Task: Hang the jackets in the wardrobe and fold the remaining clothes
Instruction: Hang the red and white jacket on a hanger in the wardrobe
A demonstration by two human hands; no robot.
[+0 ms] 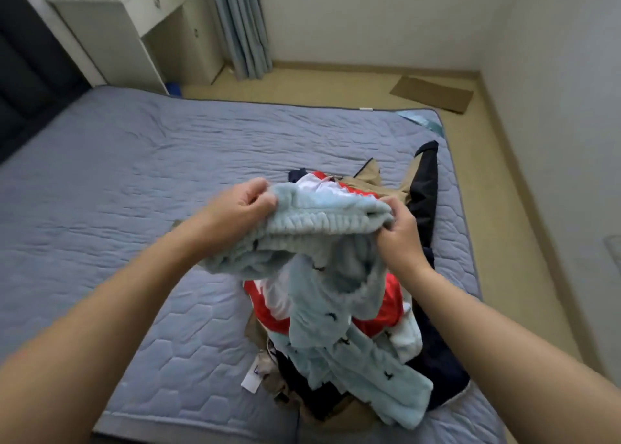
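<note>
Head: fluffy, ribbed fleece [322, 223], bunched.

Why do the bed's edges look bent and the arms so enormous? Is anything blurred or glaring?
Head view: the wide-angle lens bows the bed at its far edge and swells the left forearm and right forearm near the lens. Head view: the light is soft and even, with no glare or hard shadows. Head view: the forearms' outlines look slightly smeared, while the light blue fleece garment looks fairly crisp.
</note>
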